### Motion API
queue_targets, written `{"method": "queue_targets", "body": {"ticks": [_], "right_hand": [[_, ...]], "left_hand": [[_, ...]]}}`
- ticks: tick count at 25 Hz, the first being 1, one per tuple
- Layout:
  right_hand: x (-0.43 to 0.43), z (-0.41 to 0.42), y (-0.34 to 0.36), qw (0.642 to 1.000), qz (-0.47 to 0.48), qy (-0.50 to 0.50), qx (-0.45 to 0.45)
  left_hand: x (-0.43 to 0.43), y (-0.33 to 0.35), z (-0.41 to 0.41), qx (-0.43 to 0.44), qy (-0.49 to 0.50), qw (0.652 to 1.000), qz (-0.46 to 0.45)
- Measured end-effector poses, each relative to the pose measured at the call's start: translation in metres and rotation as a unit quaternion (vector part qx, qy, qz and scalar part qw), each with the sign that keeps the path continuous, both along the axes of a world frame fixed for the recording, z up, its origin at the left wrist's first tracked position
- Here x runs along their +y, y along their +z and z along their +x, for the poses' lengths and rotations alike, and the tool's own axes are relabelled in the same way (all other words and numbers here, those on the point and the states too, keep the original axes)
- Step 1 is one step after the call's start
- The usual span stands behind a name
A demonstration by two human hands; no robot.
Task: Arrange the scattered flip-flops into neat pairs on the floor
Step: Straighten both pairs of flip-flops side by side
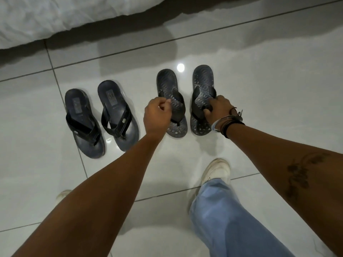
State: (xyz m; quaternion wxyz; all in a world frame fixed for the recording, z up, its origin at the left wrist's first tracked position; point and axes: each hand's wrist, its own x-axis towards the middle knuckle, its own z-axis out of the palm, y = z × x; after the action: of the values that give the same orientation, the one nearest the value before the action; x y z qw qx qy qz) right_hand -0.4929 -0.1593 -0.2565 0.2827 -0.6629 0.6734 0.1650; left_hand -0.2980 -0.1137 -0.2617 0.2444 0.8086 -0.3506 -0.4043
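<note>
Presently, head view: four flip-flops are seen on the tiled floor (259,80).
Risk: the patterned pair could be skewed if the right flip-flop (201,101) is released unevenly.
Right hand (217,107): closed around that flip-flop's strap.
Left hand (157,115): loosely curled beside the left patterned flip-flop (171,104); grip cannot be told.
Smooth pair (101,117): set together nearer the floor's left edge.

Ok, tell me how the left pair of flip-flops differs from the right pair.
The left pair has smooth footbeds with a printed heel label; the right pair has wavy-textured, scuffed footbeds. The left pair lies untouched and angled; the right pair sits straighter, with the left hand and right hand at its straps. Both are dark, toes toward the person.
</note>
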Motion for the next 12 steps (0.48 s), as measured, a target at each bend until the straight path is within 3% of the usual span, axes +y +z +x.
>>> {"method": "queue_targets", "body": {"ticks": [3, 6, 8, 12], "right_hand": [[0.009, 0.049, 0.006, 0.996, -0.045, 0.057, -0.042], [0.017, 0.125, -0.004, 0.992, -0.024, 0.088, -0.090], [0.018, 0.171, -0.028, 0.987, 0.036, 0.137, -0.081], [0.017, 0.234, -0.072, 0.988, 0.057, 0.130, -0.056]], "left_hand": [[0.019, -0.002, 0.070, -0.223, -0.006, 0.975, 0.002], [0.038, -0.012, 0.150, -0.352, -0.023, 0.924, 0.146], [0.038, -0.020, 0.179, -0.346, -0.057, 0.906, 0.237], [0.026, -0.034, 0.201, -0.239, -0.077, 0.913, 0.322]]}}
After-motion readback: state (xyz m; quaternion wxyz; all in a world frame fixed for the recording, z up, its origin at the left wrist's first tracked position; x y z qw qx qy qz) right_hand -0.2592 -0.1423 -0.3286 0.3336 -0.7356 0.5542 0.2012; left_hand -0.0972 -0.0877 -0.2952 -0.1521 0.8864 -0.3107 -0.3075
